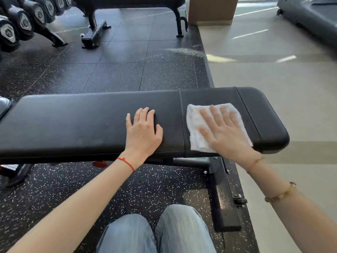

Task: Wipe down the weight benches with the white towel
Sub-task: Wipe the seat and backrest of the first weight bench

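Observation:
A black padded weight bench point(76, 123) runs left to right across the view in front of my knees. The white towel point(196, 123) lies folded and flat on the bench's right pad section. My right hand point(223, 132) presses flat on the towel with fingers spread, covering most of its right half. My left hand point(142, 131) rests palm down on the bare pad just left of the seam, fingers apart, holding nothing. A second black bench point(127, 1) stands at the far top of the view.
The bench's black metal foot point(226, 207) sticks out toward me on the right, beside my knees. A dumbbell rack point(23, 21) fills the top left. Speckled rubber flooring point(127, 73) ends at beige tile point(273, 73) on the right. A dark machine point(313, 19) sits top right.

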The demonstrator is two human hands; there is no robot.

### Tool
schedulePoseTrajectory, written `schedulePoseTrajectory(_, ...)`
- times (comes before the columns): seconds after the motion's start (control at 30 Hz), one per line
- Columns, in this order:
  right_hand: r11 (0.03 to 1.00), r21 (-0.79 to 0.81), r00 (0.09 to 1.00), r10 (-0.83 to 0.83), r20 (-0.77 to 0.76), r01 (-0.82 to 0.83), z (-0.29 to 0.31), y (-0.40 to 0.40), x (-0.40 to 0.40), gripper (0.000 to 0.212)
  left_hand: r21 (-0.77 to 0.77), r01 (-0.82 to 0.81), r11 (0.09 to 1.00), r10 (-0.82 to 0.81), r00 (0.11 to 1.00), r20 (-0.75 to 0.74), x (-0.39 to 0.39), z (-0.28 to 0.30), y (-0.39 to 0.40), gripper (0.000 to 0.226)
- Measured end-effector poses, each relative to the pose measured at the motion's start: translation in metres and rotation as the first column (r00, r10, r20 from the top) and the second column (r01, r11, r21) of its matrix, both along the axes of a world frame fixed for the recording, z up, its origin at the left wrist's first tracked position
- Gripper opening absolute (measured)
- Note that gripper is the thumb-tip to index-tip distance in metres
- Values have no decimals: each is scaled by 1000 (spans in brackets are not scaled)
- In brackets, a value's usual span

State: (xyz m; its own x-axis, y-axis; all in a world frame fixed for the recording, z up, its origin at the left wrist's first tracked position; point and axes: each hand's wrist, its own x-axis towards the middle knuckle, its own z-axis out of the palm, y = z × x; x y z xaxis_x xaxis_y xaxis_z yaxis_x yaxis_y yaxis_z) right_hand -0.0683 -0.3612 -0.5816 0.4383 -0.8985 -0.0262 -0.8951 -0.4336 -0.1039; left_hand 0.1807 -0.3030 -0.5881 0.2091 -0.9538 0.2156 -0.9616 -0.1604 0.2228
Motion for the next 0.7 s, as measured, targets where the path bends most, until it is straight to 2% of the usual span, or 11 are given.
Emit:
schedulePoseTrajectory(0.17,983,90,987,-162,8,161,3,-49,14,61,6,40,999,-40,998,-58,-33,0,-18,56)
schedulePoseTrajectory(0.37,986,62,987,-157,20,156,0,-64,24,60,-7,93,996,-93,990,-108,-53,-2,-36,55)
schedulePoseTrajectory(0.5,985,81,987,-157,26,154,3,-64,24,59,49,82,995,-73,985,-158,-64,0,-43,54)
schedulePoseTrajectory(0.7,991,53,991,-124,38,122,-2,-40,1,60,51,39,998,-34,993,-110,-71,-4,-41,54)
